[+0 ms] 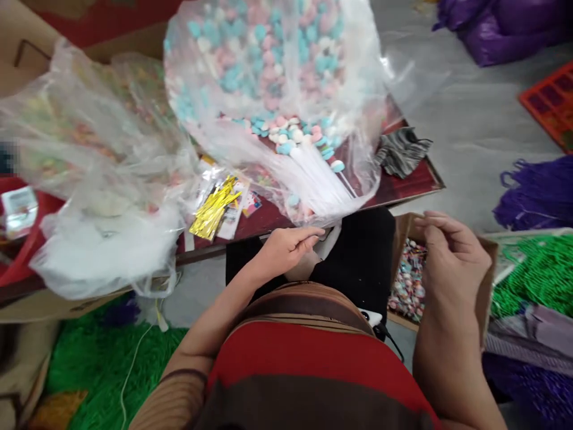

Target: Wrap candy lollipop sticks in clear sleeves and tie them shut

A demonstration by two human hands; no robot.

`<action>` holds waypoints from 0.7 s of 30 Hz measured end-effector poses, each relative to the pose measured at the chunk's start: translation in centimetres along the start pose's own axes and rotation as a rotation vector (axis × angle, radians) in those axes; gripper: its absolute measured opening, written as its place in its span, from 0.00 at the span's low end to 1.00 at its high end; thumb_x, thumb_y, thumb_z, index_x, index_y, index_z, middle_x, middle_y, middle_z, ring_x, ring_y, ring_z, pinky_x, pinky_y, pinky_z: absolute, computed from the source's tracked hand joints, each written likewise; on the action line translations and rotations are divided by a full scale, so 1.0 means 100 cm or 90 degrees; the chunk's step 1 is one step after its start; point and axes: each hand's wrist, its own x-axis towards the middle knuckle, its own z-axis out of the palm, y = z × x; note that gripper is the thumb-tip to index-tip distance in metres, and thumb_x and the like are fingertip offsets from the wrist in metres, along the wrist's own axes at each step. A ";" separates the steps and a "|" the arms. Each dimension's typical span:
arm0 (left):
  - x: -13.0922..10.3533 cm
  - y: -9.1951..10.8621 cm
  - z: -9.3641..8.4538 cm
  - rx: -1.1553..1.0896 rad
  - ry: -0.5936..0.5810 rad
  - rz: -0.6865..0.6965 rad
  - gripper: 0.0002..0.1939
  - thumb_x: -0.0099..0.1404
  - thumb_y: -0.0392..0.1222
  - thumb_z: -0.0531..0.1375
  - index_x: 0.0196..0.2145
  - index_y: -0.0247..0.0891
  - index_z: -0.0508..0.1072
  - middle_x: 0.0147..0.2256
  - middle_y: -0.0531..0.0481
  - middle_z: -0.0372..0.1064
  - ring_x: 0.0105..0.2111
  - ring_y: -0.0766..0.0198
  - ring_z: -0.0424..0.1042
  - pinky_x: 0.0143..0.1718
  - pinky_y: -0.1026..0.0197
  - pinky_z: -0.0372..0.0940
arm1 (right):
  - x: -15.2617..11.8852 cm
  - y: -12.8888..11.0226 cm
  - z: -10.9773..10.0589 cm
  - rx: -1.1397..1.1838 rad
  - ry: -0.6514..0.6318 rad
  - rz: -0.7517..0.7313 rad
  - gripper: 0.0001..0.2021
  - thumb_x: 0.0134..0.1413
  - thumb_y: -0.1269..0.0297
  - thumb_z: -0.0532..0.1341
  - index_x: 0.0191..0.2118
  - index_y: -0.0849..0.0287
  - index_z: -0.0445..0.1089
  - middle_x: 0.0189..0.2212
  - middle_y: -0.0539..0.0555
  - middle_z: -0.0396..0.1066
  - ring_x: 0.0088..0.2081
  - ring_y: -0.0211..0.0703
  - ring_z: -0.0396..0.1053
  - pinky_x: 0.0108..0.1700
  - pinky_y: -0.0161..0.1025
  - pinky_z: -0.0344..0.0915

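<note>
My left hand (289, 249) is over my lap at the table's front edge, thumb and fingertips pinched together; what they hold, if anything, is too small to make out. Just beyond it lies a large open clear plastic bag (286, 89) of pink, blue and white round pieces (295, 134). A bundle of thin white sticks (320, 179) is at its mouth. My right hand (454, 257) is raised over a cardboard box (490, 263) of small multicoloured pieces (408, 280). Its fingers are closed against the thumb, and I cannot see what is between them.
Gold twist ties (215, 208) lie left of the sticks on the dark red table (255, 222). Clear bags (102, 227) cover its left side; a striped grey cloth (403, 152) is at its right corner. Green strands (539, 272) and purple strands (539, 194) are at right.
</note>
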 end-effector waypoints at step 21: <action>0.009 -0.086 -0.080 0.524 0.335 -0.306 0.11 0.70 0.45 0.60 0.44 0.36 0.75 0.46 0.46 0.71 0.51 0.55 0.69 0.56 0.47 0.66 | -0.034 -0.077 0.124 0.176 -0.421 -0.125 0.08 0.64 0.71 0.59 0.46 0.57 0.72 0.44 0.54 0.74 0.42 0.39 0.75 0.48 0.42 0.71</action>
